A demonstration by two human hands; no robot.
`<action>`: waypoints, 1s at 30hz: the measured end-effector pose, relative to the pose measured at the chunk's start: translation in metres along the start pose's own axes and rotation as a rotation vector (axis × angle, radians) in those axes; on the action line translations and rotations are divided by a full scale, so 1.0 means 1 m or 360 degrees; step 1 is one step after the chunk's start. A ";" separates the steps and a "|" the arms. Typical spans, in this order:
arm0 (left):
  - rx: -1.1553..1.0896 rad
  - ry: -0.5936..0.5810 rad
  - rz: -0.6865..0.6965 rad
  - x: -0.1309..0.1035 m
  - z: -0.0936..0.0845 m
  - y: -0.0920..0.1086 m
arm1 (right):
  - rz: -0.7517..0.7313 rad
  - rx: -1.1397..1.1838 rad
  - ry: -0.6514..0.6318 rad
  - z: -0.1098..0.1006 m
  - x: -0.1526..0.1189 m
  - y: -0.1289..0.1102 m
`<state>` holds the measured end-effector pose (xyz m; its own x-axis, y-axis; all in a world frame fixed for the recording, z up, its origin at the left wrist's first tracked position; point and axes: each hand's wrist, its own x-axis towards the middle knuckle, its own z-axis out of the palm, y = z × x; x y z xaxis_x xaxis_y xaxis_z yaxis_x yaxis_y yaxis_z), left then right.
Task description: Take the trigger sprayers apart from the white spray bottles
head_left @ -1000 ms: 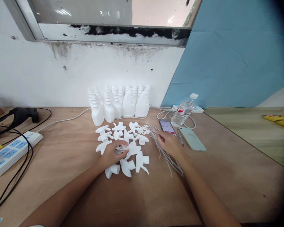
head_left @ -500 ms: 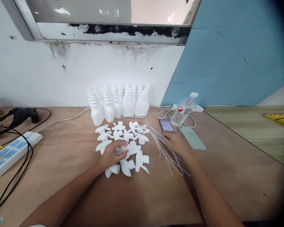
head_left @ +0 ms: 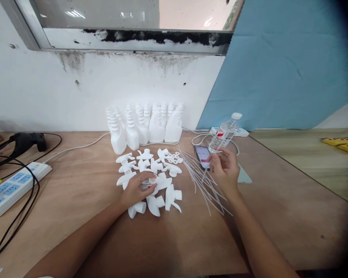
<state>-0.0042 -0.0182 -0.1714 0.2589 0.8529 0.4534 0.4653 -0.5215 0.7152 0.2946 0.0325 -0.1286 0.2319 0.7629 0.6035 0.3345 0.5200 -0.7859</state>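
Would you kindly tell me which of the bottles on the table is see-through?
It is the capped bottle with the red-marked label, just beyond the right hand; it is clear, whereas the bottles grouped to its left are opaque white.

Bright overall; glare on the window (head_left: 104, 15); soft shadow across the table (head_left: 150, 243); right edge dark (and blurred).

Smooth plastic forms the trigger spray heads (head_left: 164, 182) at centre, the thin tubes (head_left: 197, 178) beside them and the spray bottles (head_left: 157, 130); the worktop (head_left: 87, 173) looks wooden, the upper-right cloth (head_left: 272, 69) matt.
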 end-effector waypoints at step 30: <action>0.0041 -0.0046 -0.0026 0.000 -0.002 0.002 | 0.0030 0.0217 -0.0543 0.023 -0.022 -0.002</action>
<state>-0.0047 -0.0188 -0.1691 0.2755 0.8617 0.4261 0.4911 -0.5072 0.7082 0.2678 0.0234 -0.1439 -0.0886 0.8452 0.5270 0.2031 0.5333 -0.8212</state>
